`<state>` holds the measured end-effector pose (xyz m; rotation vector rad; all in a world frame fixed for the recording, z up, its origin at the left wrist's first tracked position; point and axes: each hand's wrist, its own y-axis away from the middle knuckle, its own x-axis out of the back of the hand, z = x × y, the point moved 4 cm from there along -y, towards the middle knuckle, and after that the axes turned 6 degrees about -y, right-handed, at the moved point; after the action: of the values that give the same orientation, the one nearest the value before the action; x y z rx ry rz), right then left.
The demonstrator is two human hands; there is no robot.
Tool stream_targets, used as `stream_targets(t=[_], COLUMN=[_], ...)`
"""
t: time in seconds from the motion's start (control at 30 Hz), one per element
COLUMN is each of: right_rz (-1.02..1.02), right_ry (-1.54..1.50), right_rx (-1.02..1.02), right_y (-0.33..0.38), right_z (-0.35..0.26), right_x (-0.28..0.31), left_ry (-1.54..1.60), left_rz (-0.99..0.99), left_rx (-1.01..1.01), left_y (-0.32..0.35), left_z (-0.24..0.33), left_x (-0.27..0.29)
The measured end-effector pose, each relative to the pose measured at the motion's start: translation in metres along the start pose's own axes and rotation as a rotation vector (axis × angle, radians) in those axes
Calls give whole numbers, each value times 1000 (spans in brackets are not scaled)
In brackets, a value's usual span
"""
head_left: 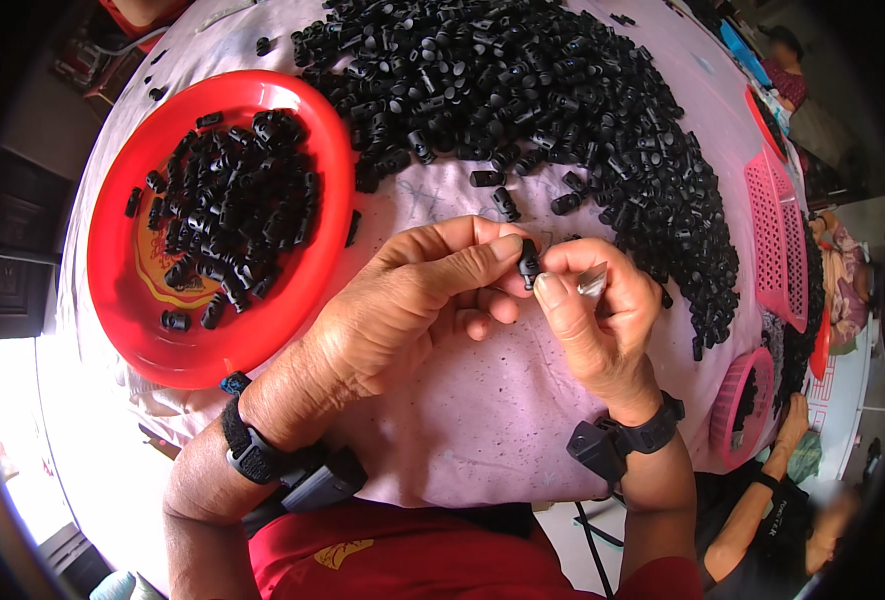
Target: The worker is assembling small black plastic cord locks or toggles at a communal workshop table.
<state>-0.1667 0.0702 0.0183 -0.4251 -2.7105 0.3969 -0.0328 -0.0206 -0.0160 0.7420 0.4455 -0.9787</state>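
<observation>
I see both hands pinching one black toggle (530, 262): left hand (413, 300), right hand (598, 320) (assembly step, I judge); next needs aligned pressing.

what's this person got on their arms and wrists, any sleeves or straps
Both forearms are bare, with no sleeves reaching them. The left hand has a black strap round its wrist carrying a dark grey boxy device on the underside, with a small blue tab at the band's edge. The right hand wears a black wristband with a black angular block clipped to it, and a thin dark cable hanging below.
</observation>
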Motion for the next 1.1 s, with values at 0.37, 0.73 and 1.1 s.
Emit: stream_targets(t=[0.37, 0.73, 1.1], right_rz=[47, 51, 52], right_ry=[-50, -50, -69], right_rx=[-16, -46, -15], right_y=[0, -1, -2], right_z=[0, 5, -2], right_x=[1, 6, 1], left_ry=[-95, -5, -12], left_rz=[36, -38, -95], left_rx=[9, 66, 164], left_y=[4, 3, 3], left_z=[6, 2, -2], left_x=[-3, -3, -4])
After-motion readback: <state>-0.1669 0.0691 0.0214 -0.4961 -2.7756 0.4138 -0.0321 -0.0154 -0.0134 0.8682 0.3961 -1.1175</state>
